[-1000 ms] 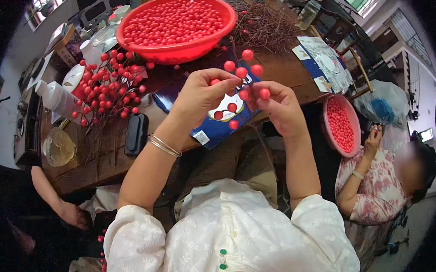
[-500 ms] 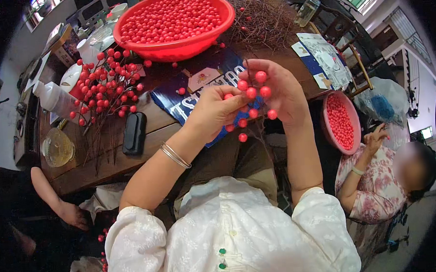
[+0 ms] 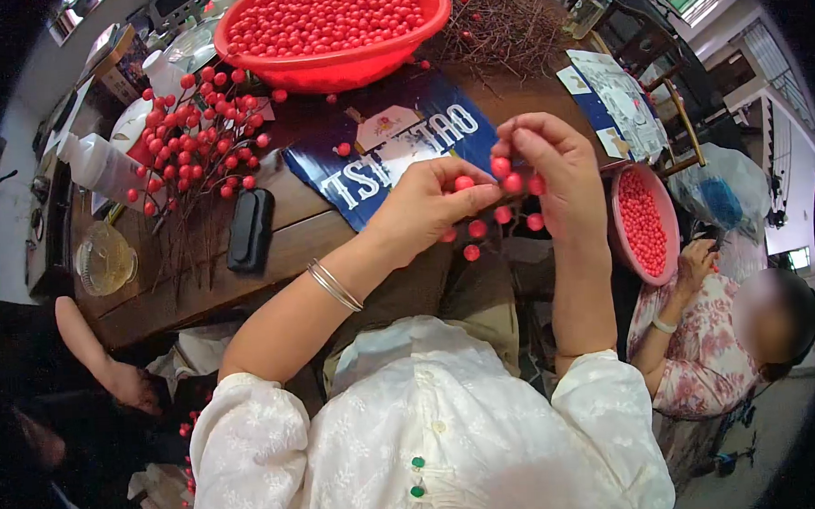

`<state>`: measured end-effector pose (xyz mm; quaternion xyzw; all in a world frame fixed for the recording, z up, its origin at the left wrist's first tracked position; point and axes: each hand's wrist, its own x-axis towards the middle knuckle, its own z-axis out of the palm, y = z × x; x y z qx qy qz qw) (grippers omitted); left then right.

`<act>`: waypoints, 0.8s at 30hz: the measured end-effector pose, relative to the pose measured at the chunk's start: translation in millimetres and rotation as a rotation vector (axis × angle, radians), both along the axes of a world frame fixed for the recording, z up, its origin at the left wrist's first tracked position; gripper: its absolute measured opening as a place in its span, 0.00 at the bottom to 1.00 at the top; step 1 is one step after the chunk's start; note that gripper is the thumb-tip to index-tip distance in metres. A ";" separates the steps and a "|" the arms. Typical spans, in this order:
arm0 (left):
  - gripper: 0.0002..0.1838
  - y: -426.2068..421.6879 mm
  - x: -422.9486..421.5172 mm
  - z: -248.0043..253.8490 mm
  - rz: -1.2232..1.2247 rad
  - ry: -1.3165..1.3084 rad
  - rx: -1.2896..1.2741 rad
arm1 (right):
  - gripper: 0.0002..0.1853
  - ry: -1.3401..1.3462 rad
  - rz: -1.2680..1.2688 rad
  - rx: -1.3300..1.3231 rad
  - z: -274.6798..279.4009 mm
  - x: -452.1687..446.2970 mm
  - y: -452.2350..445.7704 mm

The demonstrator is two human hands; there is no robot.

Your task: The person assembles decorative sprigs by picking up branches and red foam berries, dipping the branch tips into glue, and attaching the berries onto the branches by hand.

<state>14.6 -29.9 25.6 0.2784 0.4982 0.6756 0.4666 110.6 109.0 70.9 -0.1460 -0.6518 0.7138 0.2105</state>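
Wood table [image 3: 291, 250] beyond the fingers, w/ red basin [image 3: 345, 64] well past them, blue pack [image 3: 437, 103] just past. R hand [image 3: 563, 170] raised, fingers curled, can't tell if pinching. L hand [image 3: 419, 204] lower, thumb + index pinching sprig [image 3: 502, 215], its berries btwn both hands' fingers.

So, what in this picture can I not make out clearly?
Head view:
Whatever the right hand grips, if anything: hidden by its fingers.
Stems of the held berries: too thin and blurred.
Far rim of the red basin: cut by the top edge.
Middle letters on the blue sheet: washed out by glare.
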 end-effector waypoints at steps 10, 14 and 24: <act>0.09 -12.9 -85.6 11.0 0.134 -0.032 0.071 | 0.07 -0.361 0.016 0.733 9.4 19.3 18.5; 0.08 2.0 -96.6 -8.6 0.140 0.469 -0.130 | 0.06 -0.306 -0.094 1.235 -6.2 17.1 13.7; 0.04 31.6 -103.8 -9.6 -0.034 1.048 -0.176 | 0.06 -0.347 -0.136 1.332 -18.7 15.0 12.5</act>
